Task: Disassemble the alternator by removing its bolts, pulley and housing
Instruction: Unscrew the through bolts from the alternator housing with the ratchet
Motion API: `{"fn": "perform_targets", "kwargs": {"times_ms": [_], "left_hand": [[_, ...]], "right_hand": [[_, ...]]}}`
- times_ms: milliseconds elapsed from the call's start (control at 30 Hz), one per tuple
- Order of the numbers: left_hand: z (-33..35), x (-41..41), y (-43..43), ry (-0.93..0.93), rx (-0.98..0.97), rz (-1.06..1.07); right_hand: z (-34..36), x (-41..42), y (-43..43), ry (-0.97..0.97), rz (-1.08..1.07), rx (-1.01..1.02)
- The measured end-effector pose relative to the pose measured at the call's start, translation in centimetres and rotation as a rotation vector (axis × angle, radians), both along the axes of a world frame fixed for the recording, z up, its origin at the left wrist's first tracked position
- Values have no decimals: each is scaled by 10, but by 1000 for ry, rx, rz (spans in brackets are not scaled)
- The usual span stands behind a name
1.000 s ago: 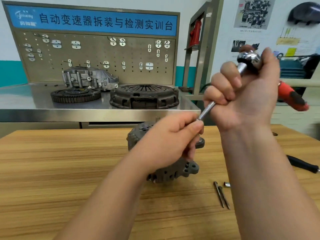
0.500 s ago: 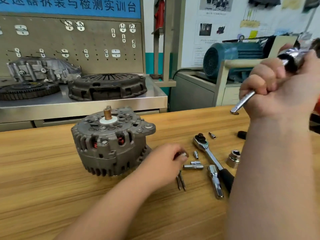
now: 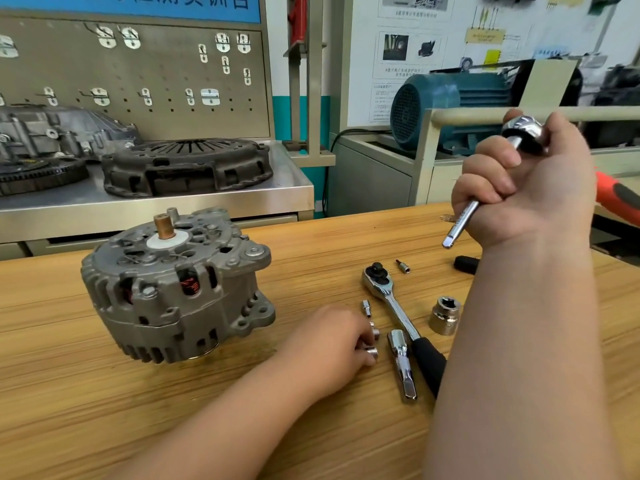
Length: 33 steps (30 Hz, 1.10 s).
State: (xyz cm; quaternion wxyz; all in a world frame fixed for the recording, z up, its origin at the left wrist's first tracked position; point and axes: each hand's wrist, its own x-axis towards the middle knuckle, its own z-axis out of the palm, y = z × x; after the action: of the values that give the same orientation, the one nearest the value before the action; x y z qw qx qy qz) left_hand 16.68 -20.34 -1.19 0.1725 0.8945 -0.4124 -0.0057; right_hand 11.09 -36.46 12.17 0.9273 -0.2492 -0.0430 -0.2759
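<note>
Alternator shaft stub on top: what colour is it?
Copper-brown shaft stub, rising from a white ring; the head view shows it best.

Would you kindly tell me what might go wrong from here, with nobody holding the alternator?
1. The alternator sits unclamped on the table, neither hand on it; torque from the ratchet in the right hand may well spin or tip it.
2. The left hand pinches one small socket among loose round parts, such as the large socket; a nudge from either forearm could roll them away.
</note>
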Motion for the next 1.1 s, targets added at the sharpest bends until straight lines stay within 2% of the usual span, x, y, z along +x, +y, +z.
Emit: {"fn": "perform_targets", "kwargs": {"times_ms": [167,433,533,1100], "left_hand": [[4,10,-1,-36,-93,73],[10,20,-1,25,28,181],[13,20,7,47,19,215],[-2,16,-5,-5,59,197]], "right_hand": [[-2,-3,-11,-11,-16,50],[-2,-8,-18,-55,-6,95],[-2,-7,-19,-61,-11,101],[-5,0,-18,-53,15,104]]}}
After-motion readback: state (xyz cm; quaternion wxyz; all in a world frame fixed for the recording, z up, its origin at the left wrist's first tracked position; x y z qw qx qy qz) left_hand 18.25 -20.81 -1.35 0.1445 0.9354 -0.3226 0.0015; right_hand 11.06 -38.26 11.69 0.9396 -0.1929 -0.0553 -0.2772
